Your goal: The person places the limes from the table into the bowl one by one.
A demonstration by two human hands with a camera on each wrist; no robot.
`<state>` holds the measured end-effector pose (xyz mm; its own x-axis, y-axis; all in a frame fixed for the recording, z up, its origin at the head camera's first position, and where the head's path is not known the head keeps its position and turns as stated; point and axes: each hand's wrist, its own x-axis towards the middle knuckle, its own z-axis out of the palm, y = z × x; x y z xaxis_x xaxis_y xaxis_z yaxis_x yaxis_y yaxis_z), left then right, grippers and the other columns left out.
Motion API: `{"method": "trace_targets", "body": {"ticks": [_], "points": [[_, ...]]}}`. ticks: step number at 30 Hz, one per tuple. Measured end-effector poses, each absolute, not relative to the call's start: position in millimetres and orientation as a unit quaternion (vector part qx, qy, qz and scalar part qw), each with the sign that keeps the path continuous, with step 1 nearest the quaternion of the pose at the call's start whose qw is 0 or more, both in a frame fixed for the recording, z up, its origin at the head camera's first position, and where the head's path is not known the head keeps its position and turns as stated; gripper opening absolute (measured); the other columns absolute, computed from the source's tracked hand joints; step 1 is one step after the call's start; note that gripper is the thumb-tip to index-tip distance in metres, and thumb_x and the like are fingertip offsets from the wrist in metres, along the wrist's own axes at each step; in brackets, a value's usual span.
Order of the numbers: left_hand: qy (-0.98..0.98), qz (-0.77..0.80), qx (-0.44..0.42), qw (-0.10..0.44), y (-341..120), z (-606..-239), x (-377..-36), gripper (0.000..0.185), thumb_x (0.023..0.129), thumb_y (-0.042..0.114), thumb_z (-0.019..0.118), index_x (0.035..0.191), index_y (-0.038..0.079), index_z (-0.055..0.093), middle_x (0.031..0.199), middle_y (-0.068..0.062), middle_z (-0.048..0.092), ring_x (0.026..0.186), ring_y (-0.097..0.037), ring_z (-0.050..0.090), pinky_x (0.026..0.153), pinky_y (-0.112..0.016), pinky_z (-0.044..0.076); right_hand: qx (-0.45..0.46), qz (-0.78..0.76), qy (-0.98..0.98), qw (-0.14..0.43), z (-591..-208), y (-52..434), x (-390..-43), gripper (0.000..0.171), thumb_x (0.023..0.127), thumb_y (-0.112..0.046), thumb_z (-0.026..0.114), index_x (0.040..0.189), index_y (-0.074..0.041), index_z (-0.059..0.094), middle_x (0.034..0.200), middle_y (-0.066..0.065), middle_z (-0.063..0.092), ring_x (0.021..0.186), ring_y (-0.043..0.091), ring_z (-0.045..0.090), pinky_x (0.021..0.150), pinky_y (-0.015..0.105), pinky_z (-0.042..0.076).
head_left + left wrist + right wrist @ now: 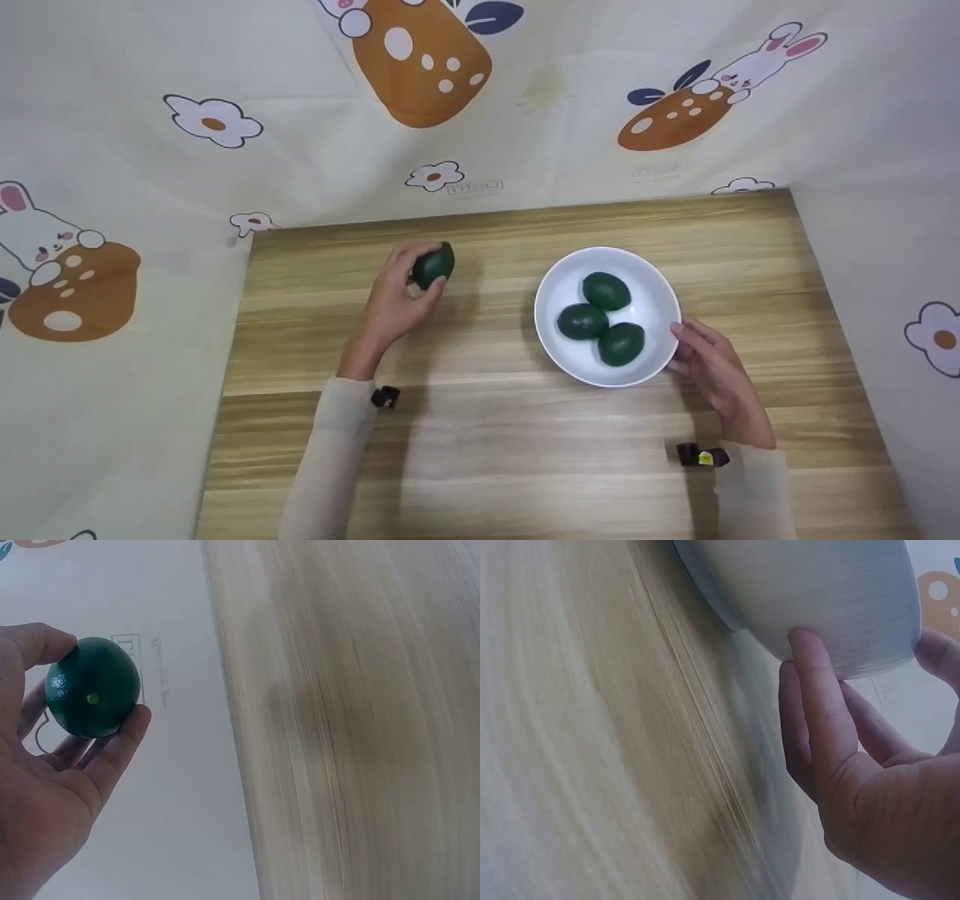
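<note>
Hands first, from the head view: the left hand (397, 296) curls its fingers round a green fruit (433, 265), held just above the far left of the wooden table (480, 450). The right hand (716, 371) rests its fingers against the near right rim of a white bowl (656, 300), which holds three more green fruits (606, 291) touching one another. A cartoon-print cloth (150, 150) surrounds the table.

Left wrist view: thumb and fingers (124, 739) pinch the fruit (93, 687), its stem dot facing the camera.

Right wrist view: the fingers (817, 705) press the bowl's (817, 592) outer wall, thumb at the far side.
</note>
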<state>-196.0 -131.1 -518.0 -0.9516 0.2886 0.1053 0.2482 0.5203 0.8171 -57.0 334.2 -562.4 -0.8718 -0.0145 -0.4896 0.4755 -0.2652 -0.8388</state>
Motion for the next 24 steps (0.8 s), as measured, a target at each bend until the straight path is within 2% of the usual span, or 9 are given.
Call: {"method": "trace_targets", "body": {"ticks": [12, 24], "points": [[0.861, 0.481, 0.163, 0.021, -117, -523, -191, 0.05, 0.097, 0.022, 0.077, 0.144, 0.021, 0.061, 0.146, -0.01, 0.057, 0.129, -0.027, 0.062, 0.094, -0.047, 0.062, 0.199, -0.78, 0.577, 0.139, -565, 334, -56, 0.024, 0.11, -0.021, 0.057, 0.121, -0.027, 0.077, 0.115, -0.008, 0.079, 0.104, 0.01, 0.076, 0.087, 0.033, 0.065], [0.854, 0.488, 0.175, 0.036, -103, -525, -189, 0.049, 0.097, 0.025, 0.077, 0.144, 0.023, 0.061, 0.148, -0.007, 0.057, 0.131, -0.025, 0.061, 0.095, -0.044, 0.062, 0.195, -0.773, 0.586, 0.141, -564, 334, -56, 0.026, 0.11, -0.023, 0.057, 0.13, -0.022, 0.074, 0.117, -0.006, 0.079, 0.104, 0.011, 0.077, 0.088, 0.033, 0.065]]}}
